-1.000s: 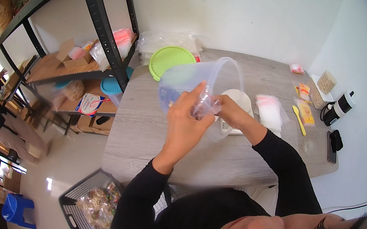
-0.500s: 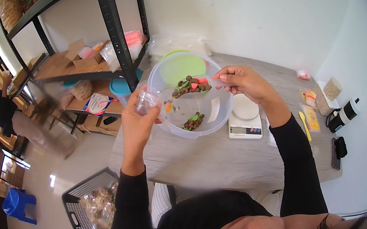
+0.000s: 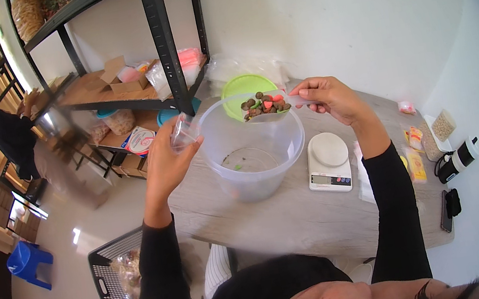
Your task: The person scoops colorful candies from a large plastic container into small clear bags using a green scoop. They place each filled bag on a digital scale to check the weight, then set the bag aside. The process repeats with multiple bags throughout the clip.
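My left hand (image 3: 165,161) is closed around a small clear plastic cup (image 3: 185,132), tilted beside the rim of a large translucent bucket (image 3: 256,178). I cannot make out anything inside the cup. Between the thumb and fingers of my right hand (image 3: 330,99) is the handle of a clear scoop (image 3: 269,117), held over the far side of the bucket. Brown, green and red rounded pieces (image 3: 264,105) are heaped in the scoop. A few small dark and green bits lie on the bucket's bottom.
A white digital kitchen scale (image 3: 328,170) stands right of the bucket, a green lid (image 3: 245,84) behind it. Packets, a grinder-like device (image 3: 459,160) and a phone (image 3: 445,211) lie far right. Shelving (image 3: 163,42), a black crate (image 3: 106,286) and another person (image 3: 15,135) are left.
The scoop has moved right and slightly up, and the cup slightly left. The pile on the bucket's bottom no longer shows, only scattered bits. The view has shifted, and the other person's pose differs.
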Tool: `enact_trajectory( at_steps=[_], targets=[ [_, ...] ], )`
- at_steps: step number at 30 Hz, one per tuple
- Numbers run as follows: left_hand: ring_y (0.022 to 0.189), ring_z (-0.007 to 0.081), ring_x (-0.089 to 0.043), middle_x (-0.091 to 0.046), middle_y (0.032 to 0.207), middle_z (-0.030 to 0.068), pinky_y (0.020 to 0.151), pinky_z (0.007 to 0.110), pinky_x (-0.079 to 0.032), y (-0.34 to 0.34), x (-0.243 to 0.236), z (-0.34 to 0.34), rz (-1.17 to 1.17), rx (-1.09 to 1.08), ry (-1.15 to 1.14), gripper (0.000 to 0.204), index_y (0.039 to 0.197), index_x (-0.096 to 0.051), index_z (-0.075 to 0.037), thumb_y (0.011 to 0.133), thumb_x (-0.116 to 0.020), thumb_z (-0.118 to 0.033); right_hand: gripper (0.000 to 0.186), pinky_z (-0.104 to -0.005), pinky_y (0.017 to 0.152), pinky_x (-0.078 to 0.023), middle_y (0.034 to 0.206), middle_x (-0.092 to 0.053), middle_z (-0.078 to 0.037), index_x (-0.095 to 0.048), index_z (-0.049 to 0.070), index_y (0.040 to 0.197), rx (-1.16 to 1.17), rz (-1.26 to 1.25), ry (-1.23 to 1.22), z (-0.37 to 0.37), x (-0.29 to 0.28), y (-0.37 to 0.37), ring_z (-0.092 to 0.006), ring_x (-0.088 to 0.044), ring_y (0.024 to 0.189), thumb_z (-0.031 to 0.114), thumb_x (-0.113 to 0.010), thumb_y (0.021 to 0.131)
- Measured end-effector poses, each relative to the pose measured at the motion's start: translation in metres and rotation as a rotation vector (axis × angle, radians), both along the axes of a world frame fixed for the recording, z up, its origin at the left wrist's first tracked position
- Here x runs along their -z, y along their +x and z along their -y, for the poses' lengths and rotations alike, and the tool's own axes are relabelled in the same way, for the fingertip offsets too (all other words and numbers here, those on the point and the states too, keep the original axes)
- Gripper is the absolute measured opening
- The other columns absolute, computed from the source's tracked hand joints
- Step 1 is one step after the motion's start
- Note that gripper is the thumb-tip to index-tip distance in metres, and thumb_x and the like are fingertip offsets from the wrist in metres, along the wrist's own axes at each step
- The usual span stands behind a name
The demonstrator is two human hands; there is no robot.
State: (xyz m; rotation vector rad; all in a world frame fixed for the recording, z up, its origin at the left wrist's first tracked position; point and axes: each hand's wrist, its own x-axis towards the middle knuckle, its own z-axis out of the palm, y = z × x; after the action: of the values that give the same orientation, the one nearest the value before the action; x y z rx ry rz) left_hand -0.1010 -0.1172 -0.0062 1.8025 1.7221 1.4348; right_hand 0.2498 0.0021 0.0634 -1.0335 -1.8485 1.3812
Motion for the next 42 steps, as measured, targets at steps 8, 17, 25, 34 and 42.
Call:
enact_trajectory(
  at_steps=[8,17,25,34,42],
  targets=[
    [0.108,0.0298,-0.067,-0.066,0.127,0.0186,0.096,0.038,-0.051,0.046,-0.041,-0.045,-0.288,0.249,0.234,0.062,0.137,-0.059,0.001,0.085,-0.081,-0.026,0.025,-0.0186,0.061,-0.041,0.093,-0.071,-0.001,-0.072,0.003,0.117,0.036,-0.028,0.095,-0.002,-0.039,0.008,-0.0044,-0.049,0.069,0.019,-0.064,0.1],
    [0.123,0.031,-0.062,-0.067,0.13,0.0201,0.106,0.038,-0.046,0.074,-0.041,-0.09,-0.169,0.542,-0.029,0.069,0.14,-0.057,0.002,0.086,-0.08,-0.034,0.025,-0.0233,0.062,-0.041,0.087,-0.07,-0.002,-0.076,0.004,0.11,0.031,0.273,0.237,-0.011,-0.073,0.016,-0.0078,-0.05,0.068,0.02,-0.064,0.096],
    [0.106,0.0293,-0.066,-0.07,0.105,0.0159,0.09,0.039,-0.049,0.077,-0.037,-0.09,-0.38,0.574,-0.257,0.064,0.123,-0.062,0.003,0.083,-0.083,-0.042,0.024,-0.028,0.067,-0.047,0.087,-0.071,-0.005,-0.076,0.001,0.104,-0.193,0.442,0.382,-0.028,-0.072,-0.007,-0.0123,-0.057,0.072,0.019,-0.065,0.093],
    [0.098,0.0253,-0.066,-0.069,0.105,0.0164,0.085,0.038,-0.05,0.07,-0.023,-0.098,-0.27,0.617,-0.239,0.066,0.128,-0.058,0.002,0.084,-0.083,-0.04,0.023,-0.0317,0.07,-0.052,0.089,-0.073,-0.01,-0.07,-0.002,0.107,-0.009,0.256,0.498,-0.02,-0.066,-0.041,-0.0169,-0.068,0.075,0.014,-0.069,0.091],
    [0.094,0.0256,-0.069,-0.071,0.104,0.0207,0.081,0.037,-0.052,0.069,-0.018,-0.106,-0.101,0.66,-0.139,0.071,0.128,-0.055,0.007,0.084,-0.082,-0.042,0.02,-0.027,0.072,-0.051,0.089,-0.071,-0.004,-0.07,0.002,0.113,0.012,0.261,0.893,0.019,-0.068,-0.051,-0.011,-0.063,0.077,0.012,-0.067,0.096]
  ],
)
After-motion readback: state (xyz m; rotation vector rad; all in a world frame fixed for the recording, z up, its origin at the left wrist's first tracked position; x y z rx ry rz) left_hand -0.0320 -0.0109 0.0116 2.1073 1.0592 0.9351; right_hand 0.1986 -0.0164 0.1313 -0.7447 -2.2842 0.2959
